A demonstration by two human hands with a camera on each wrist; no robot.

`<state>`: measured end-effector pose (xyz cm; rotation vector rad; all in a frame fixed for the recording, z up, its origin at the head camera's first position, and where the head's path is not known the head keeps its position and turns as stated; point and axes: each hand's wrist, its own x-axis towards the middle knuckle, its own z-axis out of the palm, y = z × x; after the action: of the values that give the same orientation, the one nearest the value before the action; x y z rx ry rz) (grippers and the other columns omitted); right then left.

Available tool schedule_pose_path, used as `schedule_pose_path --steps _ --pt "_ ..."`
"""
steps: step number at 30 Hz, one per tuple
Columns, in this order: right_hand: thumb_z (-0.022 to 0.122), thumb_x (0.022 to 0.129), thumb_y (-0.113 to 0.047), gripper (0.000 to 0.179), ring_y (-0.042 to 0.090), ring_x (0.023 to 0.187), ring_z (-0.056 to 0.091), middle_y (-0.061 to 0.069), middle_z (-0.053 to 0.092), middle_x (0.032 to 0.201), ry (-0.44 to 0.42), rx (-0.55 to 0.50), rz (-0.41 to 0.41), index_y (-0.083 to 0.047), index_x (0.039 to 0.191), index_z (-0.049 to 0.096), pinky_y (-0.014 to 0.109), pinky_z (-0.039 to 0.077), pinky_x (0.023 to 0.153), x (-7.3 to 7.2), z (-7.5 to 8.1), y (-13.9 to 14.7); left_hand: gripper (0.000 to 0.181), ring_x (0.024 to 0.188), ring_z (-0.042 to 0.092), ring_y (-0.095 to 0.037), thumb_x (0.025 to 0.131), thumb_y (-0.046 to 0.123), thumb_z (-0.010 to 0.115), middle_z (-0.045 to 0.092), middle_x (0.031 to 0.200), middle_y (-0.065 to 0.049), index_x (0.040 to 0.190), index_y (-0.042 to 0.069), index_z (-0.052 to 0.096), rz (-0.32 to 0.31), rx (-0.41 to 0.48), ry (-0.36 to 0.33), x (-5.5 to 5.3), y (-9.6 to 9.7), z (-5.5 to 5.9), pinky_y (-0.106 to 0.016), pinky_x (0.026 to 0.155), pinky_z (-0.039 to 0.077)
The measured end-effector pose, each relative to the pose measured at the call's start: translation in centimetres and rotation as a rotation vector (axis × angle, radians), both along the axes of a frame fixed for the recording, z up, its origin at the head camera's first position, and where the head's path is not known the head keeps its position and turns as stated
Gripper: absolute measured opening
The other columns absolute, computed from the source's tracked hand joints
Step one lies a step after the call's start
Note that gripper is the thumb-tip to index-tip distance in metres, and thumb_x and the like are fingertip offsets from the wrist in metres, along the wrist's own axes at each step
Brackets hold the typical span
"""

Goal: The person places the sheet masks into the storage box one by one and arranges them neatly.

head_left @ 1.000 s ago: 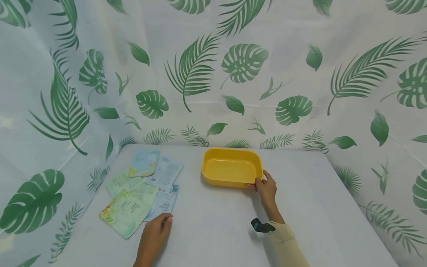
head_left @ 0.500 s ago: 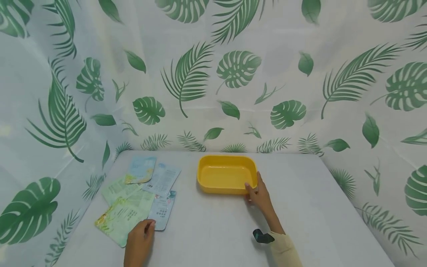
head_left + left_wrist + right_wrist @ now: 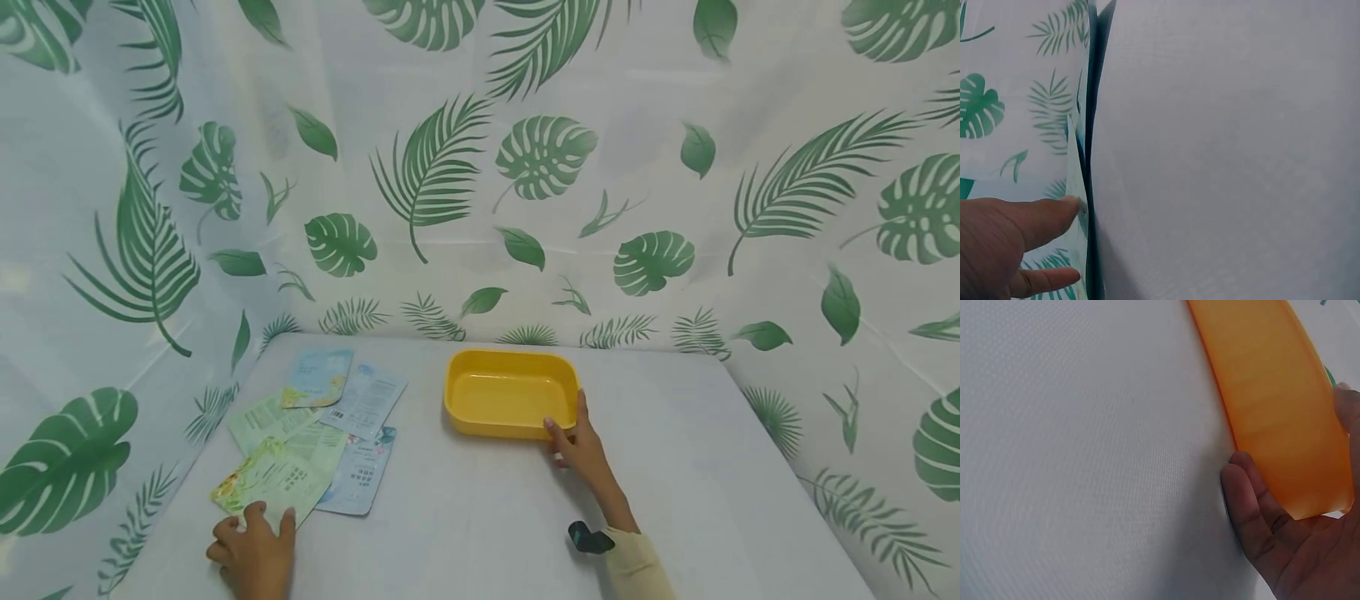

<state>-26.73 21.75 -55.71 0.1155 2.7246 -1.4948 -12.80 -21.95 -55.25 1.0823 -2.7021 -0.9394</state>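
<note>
My left hand (image 3: 255,552) reaches over the near edge of a pale green sheet mask packet (image 3: 288,475), its fingers spread and fingertips right at the packet. In the left wrist view, thumb (image 3: 1054,219) and a lower finger meet the packet's edge. Around it lie a second green packet (image 3: 258,425), a light blue packet with yellow flowers (image 3: 318,375), a pale blue one (image 3: 367,400) and another blue one (image 3: 356,479), partly overlapping. My right hand (image 3: 585,454) holds the near right corner of a yellow tray (image 3: 510,429), thumb at the rim and fingers low on its outer wall (image 3: 1272,394).
The white tabletop (image 3: 465,517) spreads between the packets and the right arm. A leaf-printed curtain (image 3: 450,167) closes off the back and both sides. A small black device (image 3: 590,539) sits at the right wrist by the sleeve (image 3: 637,562).
My left hand has moved left, from beside the lower blue packet to the near green packet, its fingers spreading. My right hand stays at the tray's corner, its grip slightly shifted.
</note>
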Motion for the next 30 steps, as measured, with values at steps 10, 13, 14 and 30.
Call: schedule_pose_path --steps 10,13,14,30 --pt "0.057 0.092 -0.057 0.098 0.017 0.071 0.067 0.013 0.068 0.089 0.003 -0.016 -0.001 -0.025 0.157 -0.009 0.031 0.059 0.062 0.0 0.2 -0.2 0.063 0.109 0.026 -0.058 0.089 0.019 0.070 0.020 0.121 -0.043 0.130 -0.012 0.032 0.013 0.020 0.002 -0.8 -0.2 0.6 -0.067 0.082 0.033" --pt "0.057 0.092 -0.057 0.098 0.016 0.071 0.066 0.013 0.068 0.088 -0.001 -0.011 -0.004 -0.026 0.157 -0.009 0.031 0.059 0.063 0.1 0.1 -0.1 0.064 0.103 0.029 -0.056 0.088 0.016 0.071 0.021 0.118 -0.042 0.130 -0.011 0.031 0.026 0.060 0.001 -1.0 -0.2 0.8 -0.064 0.080 0.033" --pt "0.057 0.092 -0.057 0.098 0.016 0.071 0.066 0.013 0.068 0.088 -0.001 -0.013 -0.005 -0.026 0.157 -0.009 0.031 0.059 0.062 0.1 0.0 -0.1 0.064 0.101 0.030 -0.055 0.087 0.014 0.071 0.021 0.118 -0.042 0.130 -0.011 0.031 0.031 0.073 0.006 -1.0 -0.3 0.9 -0.063 0.078 0.034" --pt "0.055 0.093 -0.058 0.098 0.016 0.073 0.065 0.015 0.066 0.094 -0.004 -0.009 -0.005 -0.027 0.156 -0.012 0.032 0.059 0.064 0.1 -0.2 0.0 0.041 0.096 0.046 -0.046 0.088 -0.005 0.058 0.047 0.104 -0.031 0.125 -0.010 0.041 0.137 0.176 0.000 -1.1 -1.4 0.3 -0.054 0.082 0.041"
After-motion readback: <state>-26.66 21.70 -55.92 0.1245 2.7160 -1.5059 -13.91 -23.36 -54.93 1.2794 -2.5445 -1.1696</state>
